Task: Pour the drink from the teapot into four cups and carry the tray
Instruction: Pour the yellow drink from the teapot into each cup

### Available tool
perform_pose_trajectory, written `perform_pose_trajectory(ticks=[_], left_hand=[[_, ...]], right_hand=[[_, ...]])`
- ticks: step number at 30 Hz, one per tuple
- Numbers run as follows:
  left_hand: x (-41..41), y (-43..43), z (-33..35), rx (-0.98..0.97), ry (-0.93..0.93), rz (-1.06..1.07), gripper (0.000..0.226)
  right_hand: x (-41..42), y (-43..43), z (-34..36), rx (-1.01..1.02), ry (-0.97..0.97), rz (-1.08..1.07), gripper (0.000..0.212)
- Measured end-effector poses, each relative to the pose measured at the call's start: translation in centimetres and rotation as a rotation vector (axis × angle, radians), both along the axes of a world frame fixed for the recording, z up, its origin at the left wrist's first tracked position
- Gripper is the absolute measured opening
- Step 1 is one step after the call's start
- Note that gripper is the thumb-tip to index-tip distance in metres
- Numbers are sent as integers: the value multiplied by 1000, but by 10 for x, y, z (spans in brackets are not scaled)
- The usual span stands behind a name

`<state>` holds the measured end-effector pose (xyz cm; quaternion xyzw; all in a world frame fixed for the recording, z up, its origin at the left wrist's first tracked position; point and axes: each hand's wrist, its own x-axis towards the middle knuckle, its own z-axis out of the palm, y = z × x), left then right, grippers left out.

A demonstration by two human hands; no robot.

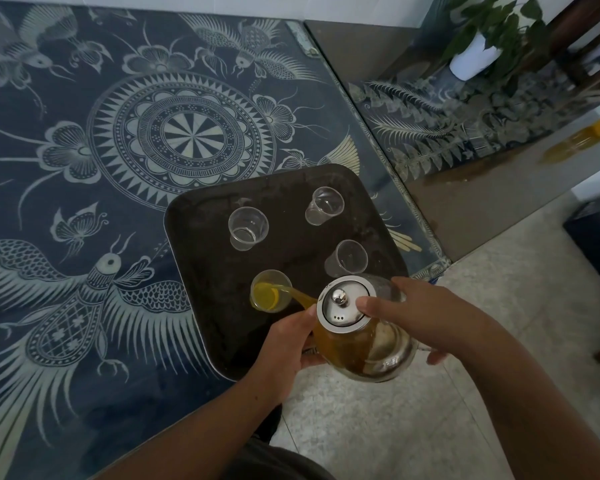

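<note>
A dark blue patterned desk (101, 140) fills the left; pale speckled floor tiles (378, 427) lie near right; a potted plant (478, 46) stands far right.

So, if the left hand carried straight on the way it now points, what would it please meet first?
The left hand points up and slightly right along the teapot. Carried on, it would probably meet the amber stream first, then the near-right empty cup, though depth is unclear from this one view.

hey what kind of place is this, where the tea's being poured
Probably a home living or dining room: a glass-topped table over a patterned blue cloth, a potted plant by the wall, and a tiled floor.
</note>
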<state>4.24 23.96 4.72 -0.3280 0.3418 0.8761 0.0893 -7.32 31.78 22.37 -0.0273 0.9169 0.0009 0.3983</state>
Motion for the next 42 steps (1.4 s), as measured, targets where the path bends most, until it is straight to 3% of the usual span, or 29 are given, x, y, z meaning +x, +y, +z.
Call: perform_pose_trajectory(ticks=[13,42], left_hand=[[3,-1,0,-7,19,-2,35],[12,-10,-1,-56,-28,-22,33]], right_hand=[[2,-2,1,9,-2,24,91],[14,16,-21,-119,-24,-139,95]])
